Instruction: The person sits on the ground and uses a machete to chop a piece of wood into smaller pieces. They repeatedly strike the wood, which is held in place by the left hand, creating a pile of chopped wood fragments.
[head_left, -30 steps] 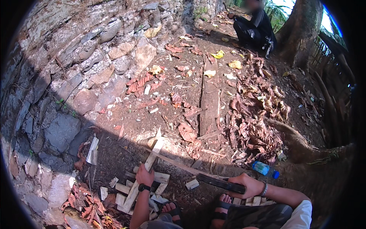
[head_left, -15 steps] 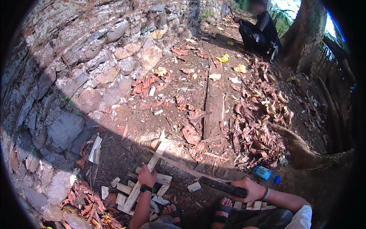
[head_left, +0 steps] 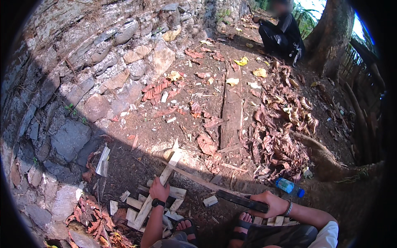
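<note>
My left hand (head_left: 159, 190), with a dark watch at the wrist, is closed round a long pale strip of split wood (head_left: 166, 173). The strip slants up and away, its far end against a short piece of log (head_left: 164, 153) on the ground. My right hand (head_left: 268, 203), wearing a bracelet, grips the dark handle end of a machete. The long machete blade (head_left: 194, 176) points left, and its tip end lies at the strip's upper part. Whether the edge has bitten into the wood cannot be made out.
Split wood pieces (head_left: 177, 193) lie round my left forearm, more wood (head_left: 274, 221) below my right. A plastic bottle (head_left: 285, 185) lies at right. A stone wall (head_left: 71, 140) runs along the left. Beyond are a plank (head_left: 232, 120), dry leaves (head_left: 277, 140) and a crouching person (head_left: 282, 35).
Almost nothing differs. Both hands, the wood strip and the machete hold nearly the same place, and the whole view has shifted very slightly.
</note>
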A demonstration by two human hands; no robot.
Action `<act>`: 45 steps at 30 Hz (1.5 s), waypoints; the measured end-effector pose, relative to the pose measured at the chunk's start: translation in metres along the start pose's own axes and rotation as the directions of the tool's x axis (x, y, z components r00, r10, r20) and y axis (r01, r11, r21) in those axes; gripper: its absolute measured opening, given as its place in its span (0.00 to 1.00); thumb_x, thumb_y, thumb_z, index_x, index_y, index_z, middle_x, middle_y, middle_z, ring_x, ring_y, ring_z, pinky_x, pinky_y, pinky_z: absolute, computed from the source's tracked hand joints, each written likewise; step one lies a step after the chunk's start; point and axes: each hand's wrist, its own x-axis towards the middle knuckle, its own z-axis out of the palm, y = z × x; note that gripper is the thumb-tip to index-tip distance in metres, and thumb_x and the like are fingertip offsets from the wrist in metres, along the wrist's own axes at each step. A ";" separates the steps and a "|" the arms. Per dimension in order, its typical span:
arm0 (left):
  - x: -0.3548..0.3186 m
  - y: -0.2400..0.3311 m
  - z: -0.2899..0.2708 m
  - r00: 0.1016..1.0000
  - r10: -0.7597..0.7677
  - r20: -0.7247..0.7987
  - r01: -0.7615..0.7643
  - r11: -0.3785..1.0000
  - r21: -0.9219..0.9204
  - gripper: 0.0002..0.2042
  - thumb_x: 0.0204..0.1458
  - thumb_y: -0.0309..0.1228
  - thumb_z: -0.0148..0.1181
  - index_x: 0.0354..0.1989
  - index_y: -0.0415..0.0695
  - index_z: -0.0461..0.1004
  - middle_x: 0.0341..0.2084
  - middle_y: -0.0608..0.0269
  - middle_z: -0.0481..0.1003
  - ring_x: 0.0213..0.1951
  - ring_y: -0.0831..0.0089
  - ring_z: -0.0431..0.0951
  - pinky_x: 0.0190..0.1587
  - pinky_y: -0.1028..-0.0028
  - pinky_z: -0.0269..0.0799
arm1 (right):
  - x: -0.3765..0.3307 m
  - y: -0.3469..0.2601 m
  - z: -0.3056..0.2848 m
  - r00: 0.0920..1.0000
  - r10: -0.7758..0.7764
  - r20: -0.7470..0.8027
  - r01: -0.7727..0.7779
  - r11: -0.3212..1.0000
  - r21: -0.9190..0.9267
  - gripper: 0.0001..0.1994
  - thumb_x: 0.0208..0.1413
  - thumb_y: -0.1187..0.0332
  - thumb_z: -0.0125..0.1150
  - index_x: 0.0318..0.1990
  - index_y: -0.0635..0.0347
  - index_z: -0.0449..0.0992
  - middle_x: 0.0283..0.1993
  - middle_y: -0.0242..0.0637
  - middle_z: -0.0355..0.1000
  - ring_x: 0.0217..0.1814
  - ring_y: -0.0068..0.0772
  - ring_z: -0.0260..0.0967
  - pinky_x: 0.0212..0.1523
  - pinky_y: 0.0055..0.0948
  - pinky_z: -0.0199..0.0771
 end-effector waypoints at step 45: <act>0.021 0.028 -0.003 0.989 -0.093 0.112 0.085 0.994 0.069 0.22 0.44 0.45 0.71 0.41 0.44 0.73 0.33 0.46 0.81 0.37 0.46 0.82 0.40 0.51 0.77 | -0.004 0.020 -0.003 0.993 0.104 0.061 -0.108 0.992 0.061 0.11 0.47 0.68 0.72 0.29 0.61 0.73 0.21 0.37 0.70 0.22 0.34 0.72 0.25 0.30 0.67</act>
